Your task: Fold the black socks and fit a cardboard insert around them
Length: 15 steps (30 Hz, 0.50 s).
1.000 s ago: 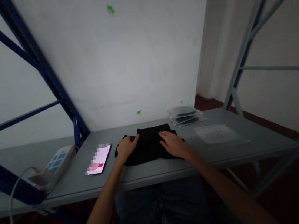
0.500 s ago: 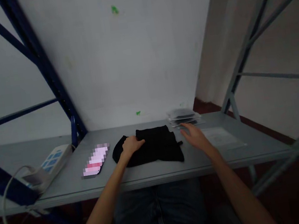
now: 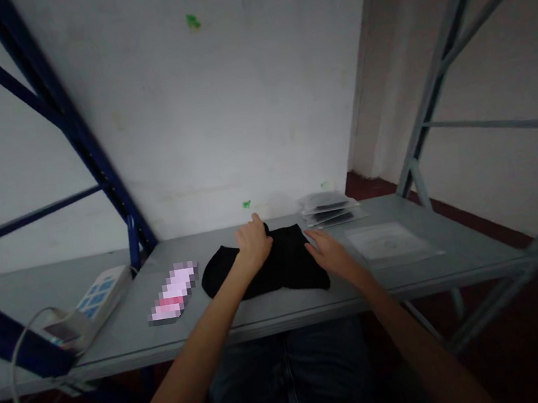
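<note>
A black cloth item (image 3: 285, 263), which looks like a folded garment, lies flat on the grey table in front of me; its exact kind cannot be made out. My left hand (image 3: 253, 241) rests over its far edge, left of the middle, with the index finger stretched toward the wall and the thumb apart on the cloth. A small dark bit of fabric sticks up beside that thumb. At the cloth's right edge, my right hand (image 3: 330, 251) touches it with fingertips and thumb spread.
Several flat clear packets (image 3: 331, 209) are stacked at the back right. A clear plastic bag (image 3: 389, 242) lies right of my right hand. On the left are a phone (image 3: 174, 293) and a white power strip (image 3: 104, 297) with a cable. Blue metal posts (image 3: 83, 142) flank the grey table (image 3: 462, 246).
My left hand has slid right and away from me to the cloth's far edge. My right hand has moved left onto the cloth's right edge. The view has shifted slightly.
</note>
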{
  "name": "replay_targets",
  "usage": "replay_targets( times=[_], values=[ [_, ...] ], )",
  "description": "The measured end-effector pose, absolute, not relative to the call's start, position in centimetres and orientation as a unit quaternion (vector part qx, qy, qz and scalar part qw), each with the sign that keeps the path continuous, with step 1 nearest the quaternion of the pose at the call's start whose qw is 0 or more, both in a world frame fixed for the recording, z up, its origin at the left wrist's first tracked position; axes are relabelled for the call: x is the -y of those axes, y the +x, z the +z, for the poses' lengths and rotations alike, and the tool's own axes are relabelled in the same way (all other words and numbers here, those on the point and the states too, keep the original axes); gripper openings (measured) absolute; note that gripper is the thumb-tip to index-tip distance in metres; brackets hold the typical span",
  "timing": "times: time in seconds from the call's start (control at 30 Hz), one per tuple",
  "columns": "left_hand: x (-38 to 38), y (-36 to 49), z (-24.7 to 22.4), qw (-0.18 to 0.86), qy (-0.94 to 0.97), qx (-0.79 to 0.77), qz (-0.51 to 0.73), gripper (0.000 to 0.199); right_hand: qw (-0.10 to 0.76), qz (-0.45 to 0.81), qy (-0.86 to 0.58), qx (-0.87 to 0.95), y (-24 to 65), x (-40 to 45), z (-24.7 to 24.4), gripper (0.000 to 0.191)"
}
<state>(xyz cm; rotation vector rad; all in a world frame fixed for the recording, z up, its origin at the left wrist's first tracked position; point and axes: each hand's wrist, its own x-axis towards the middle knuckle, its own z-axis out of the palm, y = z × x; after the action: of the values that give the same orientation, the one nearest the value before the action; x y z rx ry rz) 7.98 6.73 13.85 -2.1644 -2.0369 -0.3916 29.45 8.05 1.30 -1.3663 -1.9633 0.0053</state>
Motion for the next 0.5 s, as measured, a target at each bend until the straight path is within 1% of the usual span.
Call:
replay_targets(
  times=[0.07,0.13,0.23,0.27,0.33,0.4,0.5],
  values=[
    [-6.2,10.3,13.0,0.08,-0.755,0.637,-0.129,0.061,0.352,0.022,-0.526,0.774,27.6,-7.9,1.1,0.045],
    [-5.8,12.3,11.9,0.046,-0.786,0.605,-0.12,0.063,0.341,0.04,-0.525,0.779,26.6,-7.8,0.9,0.044],
    [-5.5,13.3,10.6,-0.003,-0.813,0.566,-0.135,0.052,0.324,0.05,-0.549,0.769,26.8,-7.8,0.7,0.049],
    [-5.4,12.9,10.3,-0.021,-0.825,0.543,-0.157,0.048,0.32,0.045,-0.56,0.762,27.1,-7.8,0.7,0.05],
    [-5.3,11.1,9.7,-0.05,-0.837,0.498,-0.221,0.046,0.318,0.031,-0.581,0.749,27.8,-7.8,0.9,0.045],
    [-5.1,8.3,9.0,-0.043,-0.821,0.493,-0.284,0.049,0.322,0.028,-0.601,0.731,28.2,-7.8,1.4,0.037],
    [-4.9,4.1,7.3,-0.053,-0.804,0.523,-0.279,0.048,0.316,0.062,-0.63,0.707,28.0,-7.7,2.3,0.032]
  ],
)
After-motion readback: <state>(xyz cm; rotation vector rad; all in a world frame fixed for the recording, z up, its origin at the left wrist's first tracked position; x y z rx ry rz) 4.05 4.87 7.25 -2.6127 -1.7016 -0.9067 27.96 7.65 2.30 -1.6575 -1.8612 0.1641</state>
